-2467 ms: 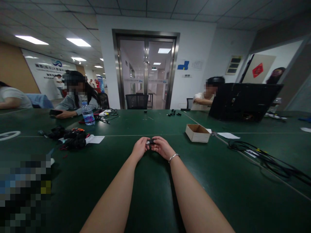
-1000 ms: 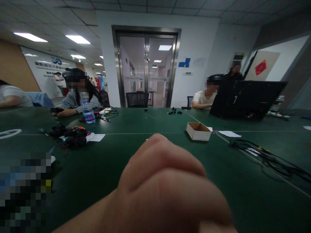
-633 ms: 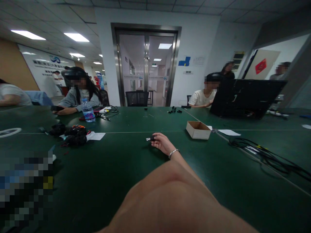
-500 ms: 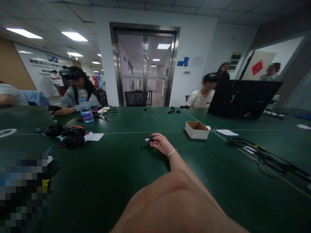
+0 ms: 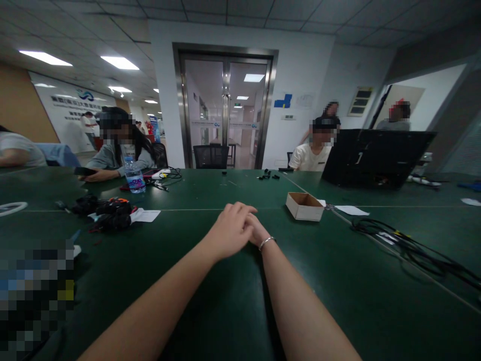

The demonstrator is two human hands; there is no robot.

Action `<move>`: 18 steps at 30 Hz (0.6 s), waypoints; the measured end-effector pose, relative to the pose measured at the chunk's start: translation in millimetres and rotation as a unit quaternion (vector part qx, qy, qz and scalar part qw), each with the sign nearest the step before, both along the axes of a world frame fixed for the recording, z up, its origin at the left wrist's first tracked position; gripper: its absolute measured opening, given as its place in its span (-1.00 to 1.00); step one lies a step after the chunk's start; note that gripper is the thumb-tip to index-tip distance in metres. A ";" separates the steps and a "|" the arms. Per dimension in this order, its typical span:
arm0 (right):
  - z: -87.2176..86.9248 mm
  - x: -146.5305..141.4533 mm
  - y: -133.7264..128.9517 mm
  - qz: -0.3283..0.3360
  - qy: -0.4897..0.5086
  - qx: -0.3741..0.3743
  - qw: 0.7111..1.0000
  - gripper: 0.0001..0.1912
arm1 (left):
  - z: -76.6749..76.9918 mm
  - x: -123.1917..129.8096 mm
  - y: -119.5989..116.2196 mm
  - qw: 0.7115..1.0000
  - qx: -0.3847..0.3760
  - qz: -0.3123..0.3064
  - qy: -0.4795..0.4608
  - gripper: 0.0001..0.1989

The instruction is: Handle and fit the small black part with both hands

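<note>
My left hand (image 5: 230, 231) lies over the fingers of my right hand (image 5: 258, 231), above the green table (image 5: 233, 311). Its fingers are bent toward the right and pressed together, with the thumb against the right hand. A silver bangle (image 5: 267, 242) circles the right wrist. The right fingers are mostly covered by the left hand, and whatever lies between the two hands is hidden. To the right of the hands sits an open white box (image 5: 305, 213) with a brown inside.
Black cables (image 5: 413, 245) run along the right, near a black monitor (image 5: 376, 158). A water bottle (image 5: 134, 175), black gear (image 5: 112, 215) and a paper (image 5: 147, 215) are at left. Small black pieces (image 5: 267, 174) lie far back. Several people are around the table.
My left hand has come in over my right hand, covering its fingers and the small black plug with a metal end they held. The bare arm crossing low in front is gone from there.
</note>
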State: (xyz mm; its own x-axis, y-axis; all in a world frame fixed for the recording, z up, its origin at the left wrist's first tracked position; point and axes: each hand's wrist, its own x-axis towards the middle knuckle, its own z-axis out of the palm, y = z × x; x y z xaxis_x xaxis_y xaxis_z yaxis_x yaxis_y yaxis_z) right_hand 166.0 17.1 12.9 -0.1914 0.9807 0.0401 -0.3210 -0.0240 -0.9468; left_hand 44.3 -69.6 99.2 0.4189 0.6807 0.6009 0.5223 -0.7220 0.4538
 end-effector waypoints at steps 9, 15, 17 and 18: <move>-2.6 10.8 10.9 -0.070 0.057 -0.031 0.995 -0.81 | -95.9 -27.1 89.3 0.931 -0.210 0.169 -0.247 -0.78; -4.5 9.5 8.7 -0.037 0.031 -0.013 0.999 -0.83 | -101.1 -24.8 80.9 0.942 -0.219 0.064 -0.246 -0.77; -5.3 9.3 9.1 -0.025 0.027 -0.012 0.999 -0.84 | -101.2 -25.9 83.6 0.940 -0.227 0.056 -0.249 -0.80; -5.7 9.2 9.5 -0.020 0.025 -0.012 0.999 -0.84 | -101.4 -26.8 85.7 0.935 -0.241 0.054 -0.255 -0.81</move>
